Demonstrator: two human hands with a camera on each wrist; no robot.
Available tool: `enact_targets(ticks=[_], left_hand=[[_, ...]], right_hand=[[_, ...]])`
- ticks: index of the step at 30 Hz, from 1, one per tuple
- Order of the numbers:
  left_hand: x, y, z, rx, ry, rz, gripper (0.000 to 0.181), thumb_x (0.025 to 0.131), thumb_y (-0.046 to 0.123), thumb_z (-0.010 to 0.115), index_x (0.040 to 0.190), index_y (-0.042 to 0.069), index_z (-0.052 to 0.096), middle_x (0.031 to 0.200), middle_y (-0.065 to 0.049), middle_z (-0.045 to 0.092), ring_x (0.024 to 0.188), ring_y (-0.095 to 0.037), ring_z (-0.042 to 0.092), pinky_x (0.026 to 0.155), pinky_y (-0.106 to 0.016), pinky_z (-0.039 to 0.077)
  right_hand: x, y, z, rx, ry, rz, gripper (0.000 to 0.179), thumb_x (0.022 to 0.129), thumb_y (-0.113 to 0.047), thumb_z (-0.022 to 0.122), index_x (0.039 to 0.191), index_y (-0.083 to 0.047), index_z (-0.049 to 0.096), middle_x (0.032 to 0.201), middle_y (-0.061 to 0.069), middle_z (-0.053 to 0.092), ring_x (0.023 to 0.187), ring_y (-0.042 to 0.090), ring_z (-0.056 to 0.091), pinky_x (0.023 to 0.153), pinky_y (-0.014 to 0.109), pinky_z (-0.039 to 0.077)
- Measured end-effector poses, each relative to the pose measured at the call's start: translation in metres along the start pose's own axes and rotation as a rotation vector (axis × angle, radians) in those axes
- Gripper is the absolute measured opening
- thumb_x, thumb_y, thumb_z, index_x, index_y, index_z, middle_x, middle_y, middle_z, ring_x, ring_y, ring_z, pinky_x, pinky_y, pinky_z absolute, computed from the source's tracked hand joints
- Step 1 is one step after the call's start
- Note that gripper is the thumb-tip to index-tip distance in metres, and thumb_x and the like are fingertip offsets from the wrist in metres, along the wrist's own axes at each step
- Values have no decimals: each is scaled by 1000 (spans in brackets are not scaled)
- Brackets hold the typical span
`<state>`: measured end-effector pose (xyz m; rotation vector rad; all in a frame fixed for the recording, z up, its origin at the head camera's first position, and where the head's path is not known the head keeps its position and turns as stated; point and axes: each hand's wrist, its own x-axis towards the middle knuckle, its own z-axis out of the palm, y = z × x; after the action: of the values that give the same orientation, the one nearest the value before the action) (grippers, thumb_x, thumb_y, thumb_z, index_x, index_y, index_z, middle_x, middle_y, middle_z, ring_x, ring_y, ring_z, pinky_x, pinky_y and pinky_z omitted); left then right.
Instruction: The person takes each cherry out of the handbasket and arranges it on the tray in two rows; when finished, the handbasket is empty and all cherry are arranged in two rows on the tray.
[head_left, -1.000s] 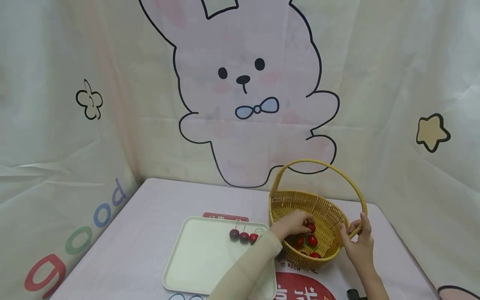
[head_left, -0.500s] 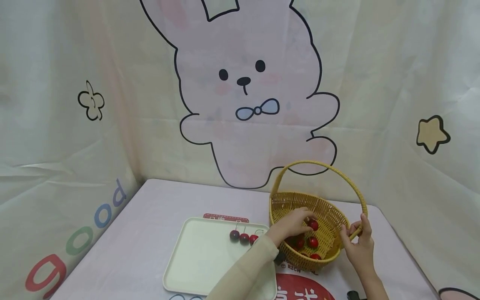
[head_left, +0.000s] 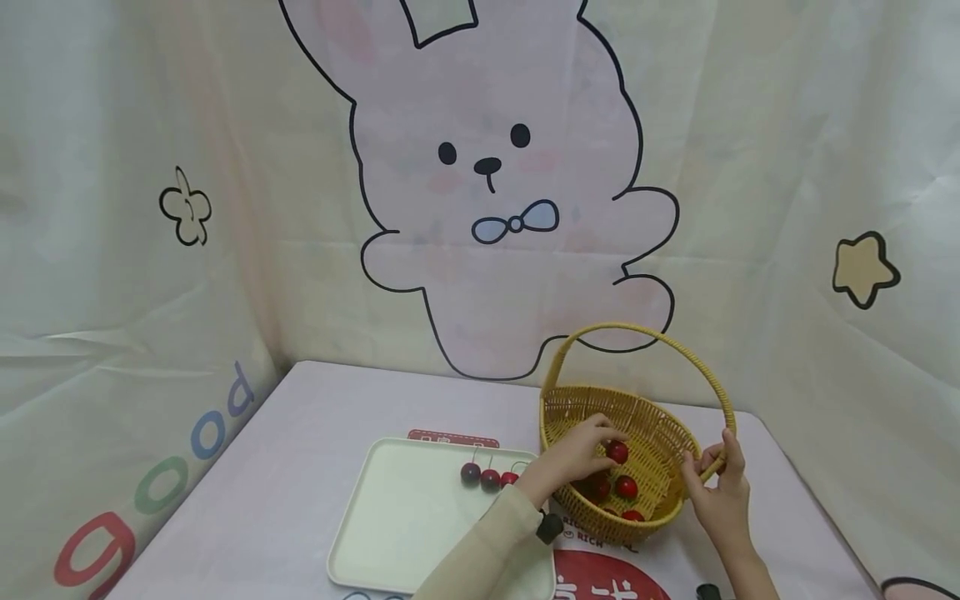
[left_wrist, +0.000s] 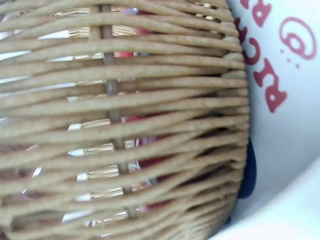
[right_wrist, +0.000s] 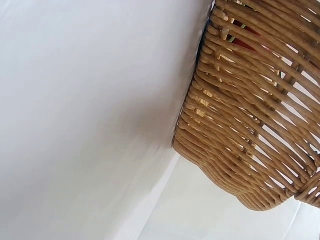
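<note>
In the head view my left hand point(head_left: 577, 454) reaches over the near left rim of a yellow wicker basket point(head_left: 656, 437). Its thumb and fingers pinch a red cherry point(head_left: 617, 452) inside. Several more cherries lie in the basket, one of them a red cherry point(head_left: 626, 487) just below the hand. At the basket's right side my right hand point(head_left: 716, 492) grips the foot of the arched handle point(head_left: 693, 354) by the rim. Both wrist views show woven basket wall point(left_wrist: 165, 105) close up, with bits of red behind the gaps on the left one; neither hand appears there.
A cream tray point(head_left: 397, 517) lies left of the basket, partly under my left sleeve point(head_left: 487, 542). Three dark red cherries point(head_left: 490, 479) with stems sit in a row near its far right corner. A printed fabric wall point(head_left: 487, 292) rises behind the table.
My left hand has drawn slightly left inside the basket, and the pinched cherry has shifted with it. The right hand keeps its grip on the handle. The tray cherries stay put.
</note>
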<state>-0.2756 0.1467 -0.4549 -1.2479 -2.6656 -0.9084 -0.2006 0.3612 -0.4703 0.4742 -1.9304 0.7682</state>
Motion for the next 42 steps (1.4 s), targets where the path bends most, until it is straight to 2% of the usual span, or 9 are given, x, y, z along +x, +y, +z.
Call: enact_targets(ticks=[10,17,25,31,42], left_hand=[[-16,-4,-6,-55,82,18,34,87,25,64,120,23,61,111,8,51,93,1,52,74,-6,43],[-28,-4,-14,-94,105,58,35,88,19,64,121,24,58,113,10,59,93,3,53,76,-5,43],[-44,-7,-24,-160,121,67,32,89,19,61,121,24,58,115,9,59,99,3,54,79,-6,43],[-55,-10,-34,-175,135,46,27,93,32,52,119,26,60,115,11,59,97,3,55,80,-9,44],[-72,-23,-50,-144,146,90,27,94,26,54,119,17,58,113,6,59,99,-2,57,84,-11,45]], right_hand=[[-4,5,1,8,13,-14,61,93,-34,48,135,0,19,82,-4,33,73,-1,33,63,8,28],[-7,9,2,10,13,-23,61,93,-32,48,135,0,18,80,-1,34,72,-2,34,64,3,30],[-6,8,1,-7,12,-26,61,93,-34,47,135,1,19,80,-1,34,71,-3,34,64,4,30],[-6,9,1,-5,13,-32,62,93,-34,48,135,1,19,80,0,34,72,-3,35,64,3,30],[-5,10,1,-6,4,-28,62,93,-33,48,135,1,18,80,0,34,72,-2,33,63,4,29]])
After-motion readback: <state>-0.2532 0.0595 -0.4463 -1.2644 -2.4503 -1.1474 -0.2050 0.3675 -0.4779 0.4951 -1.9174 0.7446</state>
